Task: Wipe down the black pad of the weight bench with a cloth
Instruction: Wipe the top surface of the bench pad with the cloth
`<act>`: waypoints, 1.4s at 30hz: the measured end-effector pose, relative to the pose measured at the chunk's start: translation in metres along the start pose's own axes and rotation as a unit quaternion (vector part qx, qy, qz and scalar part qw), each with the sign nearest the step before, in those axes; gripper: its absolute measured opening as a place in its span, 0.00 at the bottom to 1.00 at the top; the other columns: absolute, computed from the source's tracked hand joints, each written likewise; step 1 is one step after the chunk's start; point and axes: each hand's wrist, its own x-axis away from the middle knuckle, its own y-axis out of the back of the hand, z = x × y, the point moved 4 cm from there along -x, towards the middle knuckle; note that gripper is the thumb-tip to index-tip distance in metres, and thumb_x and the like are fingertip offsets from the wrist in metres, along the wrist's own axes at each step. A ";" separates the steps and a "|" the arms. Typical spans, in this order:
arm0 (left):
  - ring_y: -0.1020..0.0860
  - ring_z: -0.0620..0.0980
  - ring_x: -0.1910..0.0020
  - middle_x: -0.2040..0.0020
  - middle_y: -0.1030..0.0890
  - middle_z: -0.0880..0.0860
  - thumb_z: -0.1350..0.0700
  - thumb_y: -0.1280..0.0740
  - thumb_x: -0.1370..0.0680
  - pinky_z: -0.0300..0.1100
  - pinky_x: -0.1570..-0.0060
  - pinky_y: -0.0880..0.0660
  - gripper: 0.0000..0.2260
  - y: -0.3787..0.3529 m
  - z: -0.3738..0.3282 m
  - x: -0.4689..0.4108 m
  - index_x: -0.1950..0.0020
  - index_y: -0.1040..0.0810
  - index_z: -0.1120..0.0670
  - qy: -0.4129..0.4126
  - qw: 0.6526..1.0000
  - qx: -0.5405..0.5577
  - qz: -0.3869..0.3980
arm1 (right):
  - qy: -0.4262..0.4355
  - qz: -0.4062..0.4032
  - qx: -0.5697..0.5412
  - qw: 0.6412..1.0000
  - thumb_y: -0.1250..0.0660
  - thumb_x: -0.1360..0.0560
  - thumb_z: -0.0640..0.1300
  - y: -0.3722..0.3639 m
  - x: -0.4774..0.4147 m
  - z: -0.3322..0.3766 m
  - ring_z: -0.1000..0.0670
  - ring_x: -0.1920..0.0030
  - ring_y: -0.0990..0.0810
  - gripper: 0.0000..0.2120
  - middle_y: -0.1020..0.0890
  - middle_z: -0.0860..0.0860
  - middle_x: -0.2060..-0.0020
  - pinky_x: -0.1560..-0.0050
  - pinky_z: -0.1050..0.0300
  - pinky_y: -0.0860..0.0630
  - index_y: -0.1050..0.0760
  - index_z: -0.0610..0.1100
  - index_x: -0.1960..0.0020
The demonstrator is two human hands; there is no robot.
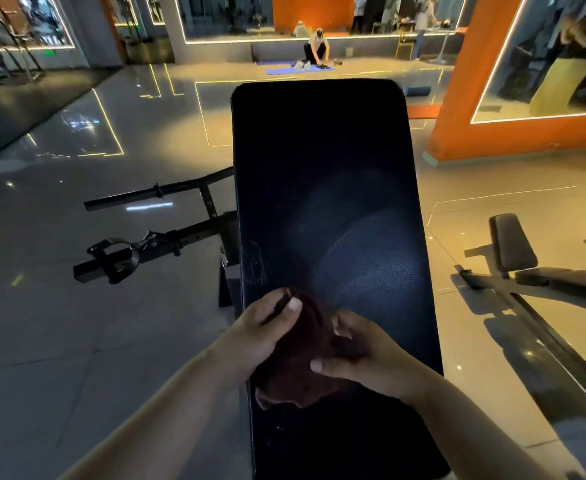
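Black and faintly shiny, the pad runs long and straight away from us, and near its close end lies the dark reddish-brown cloth, bunched up between both hands. The left hand is at the pad's left edge, pinching the cloth's top corner between thumb and curled fingers. The right hand is just beside it, fingers curled into the folds and thumb stretched across the cloth, while a second bench stands off to the right on the glossy tiled floor.

On black pad, left hand and right hand grip seemingly maroon cloth.
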 end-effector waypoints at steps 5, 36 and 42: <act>0.21 0.37 0.47 0.46 0.18 0.41 0.44 0.36 0.19 0.37 0.46 0.23 0.09 0.029 -0.020 -0.011 0.40 0.20 0.37 -0.044 0.994 -0.049 -0.090 | -0.005 -0.122 -0.191 0.974 0.26 0.31 0.39 0.017 -0.009 0.035 0.43 0.59 0.22 0.12 0.23 0.42 0.62 0.58 0.50 0.25 0.30 0.40 0.58; 0.17 0.44 0.59 0.53 0.16 0.40 0.61 0.36 0.20 0.42 0.56 0.20 0.14 0.053 0.019 -0.012 0.41 0.24 0.44 -0.027 0.974 -0.145 -0.174 | 0.089 -0.249 0.535 0.802 0.48 0.16 0.59 -0.037 -0.096 -0.024 0.47 0.18 0.53 0.28 0.44 0.53 0.18 0.20 0.41 0.54 0.42 0.53 0.19; 0.18 0.48 0.60 0.53 0.17 0.40 0.63 0.37 0.20 0.41 0.60 0.21 0.14 0.064 0.019 -0.012 0.42 0.24 0.44 -0.036 0.971 -0.138 -0.193 | 0.168 -0.165 0.631 0.739 0.47 0.16 0.58 0.003 -0.060 -0.050 0.50 0.18 0.47 0.24 0.35 0.53 0.21 0.22 0.41 0.42 0.38 0.54 0.21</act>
